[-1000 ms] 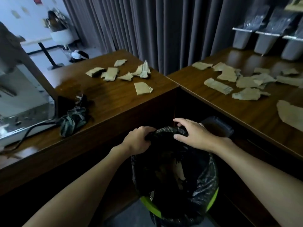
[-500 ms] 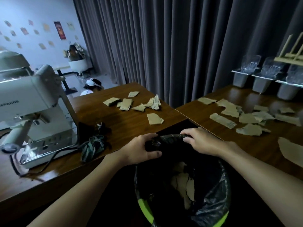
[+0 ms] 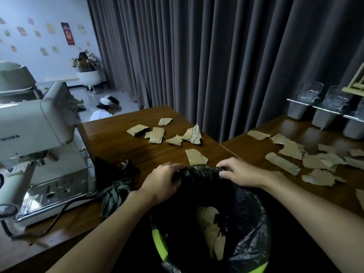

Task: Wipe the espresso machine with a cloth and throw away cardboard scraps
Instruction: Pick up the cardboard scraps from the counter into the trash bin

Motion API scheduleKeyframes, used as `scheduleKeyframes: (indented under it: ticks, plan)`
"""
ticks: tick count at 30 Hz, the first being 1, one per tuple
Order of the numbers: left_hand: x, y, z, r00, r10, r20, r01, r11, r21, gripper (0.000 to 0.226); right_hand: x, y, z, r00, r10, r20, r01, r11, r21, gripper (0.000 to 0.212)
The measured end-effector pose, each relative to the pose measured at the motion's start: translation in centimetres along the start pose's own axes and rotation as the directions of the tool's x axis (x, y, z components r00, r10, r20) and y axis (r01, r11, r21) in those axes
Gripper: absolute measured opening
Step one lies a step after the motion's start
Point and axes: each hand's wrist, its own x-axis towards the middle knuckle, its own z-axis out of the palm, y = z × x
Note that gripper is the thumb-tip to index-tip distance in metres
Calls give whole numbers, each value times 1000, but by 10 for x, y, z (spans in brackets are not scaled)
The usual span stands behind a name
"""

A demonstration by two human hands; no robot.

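from the head camera, the left hand [image 3: 161,182] and the right hand [image 3: 242,172] each curl their fingers over the far rim of the black bag [image 3: 201,171] lining a green bin [image 3: 159,243], gripping it close together, with torn cardboard pieces lying inside. more cardboard scraps [image 3: 156,134] lie loose on the wooden counter [image 3: 118,148] beyond the hands and on its right-hand stretch (a bigger scatter there). the espresso machine [image 3: 39,131] stands at the counter's left, and the dark green cloth [image 3: 114,196] lies bunched beside its base, near the left forearm.
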Motion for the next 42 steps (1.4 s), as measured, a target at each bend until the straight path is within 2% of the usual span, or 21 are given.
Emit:
scheduleKeyframes:
  ticks: [4,8,11,15,18,21,24,29,33,36,42]
  plan:
    - [0,-1,10,1000,20,-17,-20,1000,22,45,23,3,-8,988,62,142,-41,989,-143,42]
    - [-3,4,15,998,-23,-61,28,996,80,48,58,-3,-8,999,-49,-4,48,990,-131,46]
    - [-7,9,16,991,-80,-111,95,987,129,49,80,-5,2,990,-134,51,141,978,-156,50]
    - [-10,17,21,976,-176,-128,184,982,49,50,96,5,7,974,-196,114,217,953,-210,39]
    - [-12,20,22,967,-218,-130,214,976,-40,55,104,10,2,964,-249,93,261,952,-160,28]
    - [-13,24,24,962,-234,-139,229,972,-51,57,109,13,5,971,-233,51,237,963,-125,15]
    - [-13,27,25,960,-237,-146,232,971,-52,57,114,12,10,974,-224,26,225,959,-174,21]
    - [-13,26,25,964,-220,-151,217,975,-40,50,115,10,9,987,-152,57,156,984,-80,62]
    - [-12,22,25,972,-190,-136,190,982,-16,51,114,10,8,992,-119,51,123,990,-64,72]
    - [-12,20,26,973,-184,-138,188,982,12,56,110,11,7,995,-100,1,99,993,68,81]
    - [-9,17,26,978,-163,-133,167,986,16,54,103,20,-3,969,-4,-248,71,962,262,60]
